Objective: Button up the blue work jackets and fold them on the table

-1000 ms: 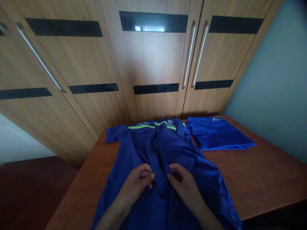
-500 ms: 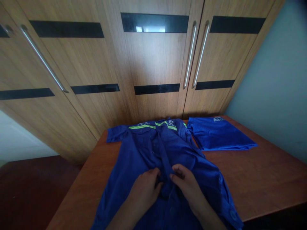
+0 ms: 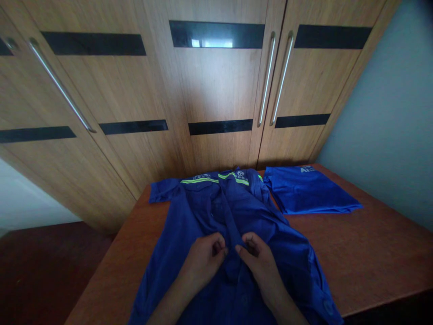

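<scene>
A dark blue work jacket [image 3: 196,221] with yellow-green stripes and pale chest lettering lies front up on the table, its chest end away from me. My left hand [image 3: 207,253] is at the middle of the front, thumb and index fingertips pinched together on the cloth of one front edge. Just across from it, my right hand [image 3: 259,256] grips the other edge, the front placket, between thumb and curled fingers. A narrow gap separates the two hands. The fingertips hide whatever small part of the cloth lies between them.
Beside the jacket, at the right, a brighter blue folded garment [image 3: 311,192] with white letters lies on the reddish-brown table [image 3: 379,253]. A wooden wardrobe [image 3: 216,85] with long metal handles stands behind the table's far edge. A pale wall [image 3: 389,117] rises at the right.
My left thumb and index finger have come together from a wider spread. My right thumb has shifted slightly left along the placket. The jacket's front folds have moved a little.
</scene>
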Demonstrator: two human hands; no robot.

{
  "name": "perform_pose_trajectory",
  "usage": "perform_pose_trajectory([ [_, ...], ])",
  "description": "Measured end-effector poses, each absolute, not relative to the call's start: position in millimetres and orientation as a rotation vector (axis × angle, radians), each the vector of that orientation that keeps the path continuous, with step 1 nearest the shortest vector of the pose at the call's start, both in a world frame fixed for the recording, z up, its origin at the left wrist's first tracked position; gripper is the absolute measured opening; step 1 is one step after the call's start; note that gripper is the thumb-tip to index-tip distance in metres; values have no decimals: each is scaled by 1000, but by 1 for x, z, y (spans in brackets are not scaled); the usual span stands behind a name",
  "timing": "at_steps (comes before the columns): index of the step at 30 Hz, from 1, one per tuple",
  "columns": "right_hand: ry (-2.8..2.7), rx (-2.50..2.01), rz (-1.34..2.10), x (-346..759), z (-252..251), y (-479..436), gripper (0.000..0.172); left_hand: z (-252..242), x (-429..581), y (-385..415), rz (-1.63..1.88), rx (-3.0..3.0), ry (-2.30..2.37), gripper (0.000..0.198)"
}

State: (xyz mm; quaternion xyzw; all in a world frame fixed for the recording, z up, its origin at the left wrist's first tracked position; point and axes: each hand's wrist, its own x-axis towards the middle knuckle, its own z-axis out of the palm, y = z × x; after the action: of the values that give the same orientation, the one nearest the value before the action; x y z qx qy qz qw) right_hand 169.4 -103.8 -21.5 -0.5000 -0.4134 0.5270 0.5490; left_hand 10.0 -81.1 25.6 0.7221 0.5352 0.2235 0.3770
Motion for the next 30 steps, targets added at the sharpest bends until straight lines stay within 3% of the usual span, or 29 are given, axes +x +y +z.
perform_pose_trajectory([
  [6,-1077,-1160,1200,164,-23,-104,14,34,16,-93,791,1573,1327,14],
  [15,-999,-1180,1210,166,-22,-105,20,33,18,-98,636,2050,1524,12],
  [30,-1144,-1182,1062,165,-17,-114,18,24,26,-101,454,2278,1618,23],
])
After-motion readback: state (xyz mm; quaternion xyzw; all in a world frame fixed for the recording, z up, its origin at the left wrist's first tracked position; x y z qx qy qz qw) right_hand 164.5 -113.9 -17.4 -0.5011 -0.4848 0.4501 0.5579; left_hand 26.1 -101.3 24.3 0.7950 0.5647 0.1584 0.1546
